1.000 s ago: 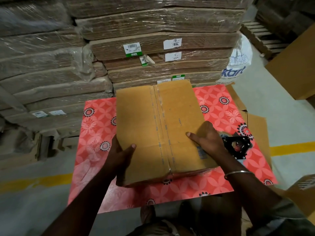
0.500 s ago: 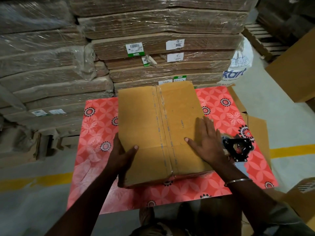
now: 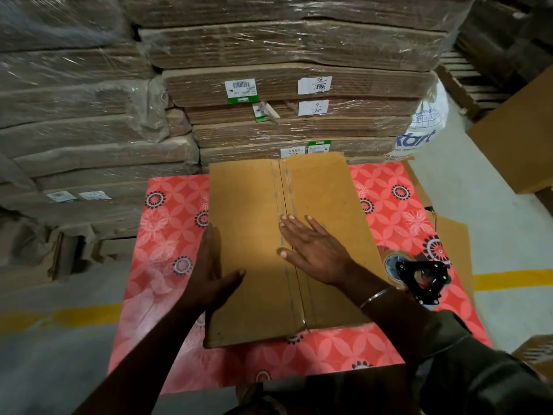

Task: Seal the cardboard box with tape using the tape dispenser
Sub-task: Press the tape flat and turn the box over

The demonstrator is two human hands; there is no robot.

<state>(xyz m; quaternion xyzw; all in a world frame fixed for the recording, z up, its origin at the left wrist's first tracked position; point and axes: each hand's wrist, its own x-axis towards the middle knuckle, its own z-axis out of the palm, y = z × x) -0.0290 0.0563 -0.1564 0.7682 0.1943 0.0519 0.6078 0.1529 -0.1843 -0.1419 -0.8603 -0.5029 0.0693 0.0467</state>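
Note:
A brown cardboard box (image 3: 248, 205) lies flat on a table with a red flowered cover (image 3: 167, 235). A strip of clear tape (image 3: 282, 205) runs along the box's middle seam. My left hand (image 3: 209, 274) grips the box's left edge, thumb on top. My right hand (image 3: 314, 247) rests flat and spread on the box top, fingertips touching the taped seam. The black tape dispenser (image 3: 419, 277) with its roll lies on the cover just right of the box, untouched.
Shrink-wrapped stacks of flat cardboard (image 3: 284, 85) stand right behind the table. A large brown carton (image 3: 520, 139) is at the right. Loose cardboard (image 3: 452, 235) pokes out under the cover's right side. A yellow line (image 3: 508, 280) crosses the grey floor.
My right hand slid from the box's right edge near the dispenser up onto the top, reaching the taped seam. My left hand shifted a little further along the left edge.

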